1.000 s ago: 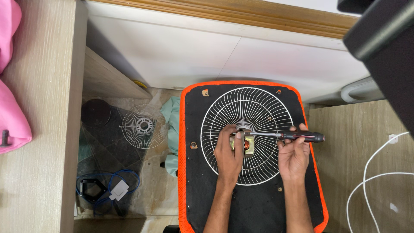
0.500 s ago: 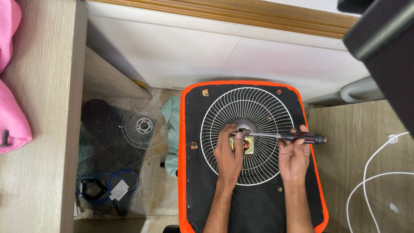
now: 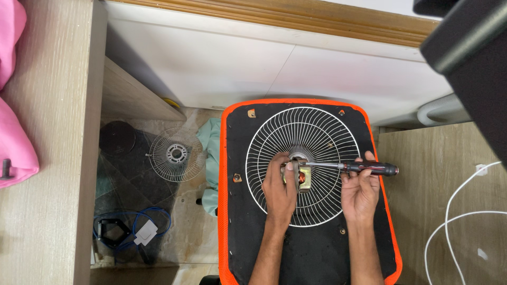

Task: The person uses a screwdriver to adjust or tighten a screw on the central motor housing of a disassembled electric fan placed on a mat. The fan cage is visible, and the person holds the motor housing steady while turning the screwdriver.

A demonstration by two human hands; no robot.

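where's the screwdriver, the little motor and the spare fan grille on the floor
screwdriver (image 3: 369, 169), head view, on its dark handle in the right hand
motor (image 3: 302, 177), head view, on the copper winding at the grille's centre
spare fan grille (image 3: 176, 154), head view, on its round hub

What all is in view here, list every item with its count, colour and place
board: one, black with orange rim, centre
wire fan guard: one, white, lying on the board
motor: one, brass and copper, at the guard's hub
screwdriver: one, dark handle, lying across the guard
small fan guard: one, grey, on the floor to the left
blue cable: one, lower left floor
teal cloth: one, beside the board
white cable: one, on the right surface
pink cloth: one, far left
left hand: on the motor
right hand: holding the screwdriver
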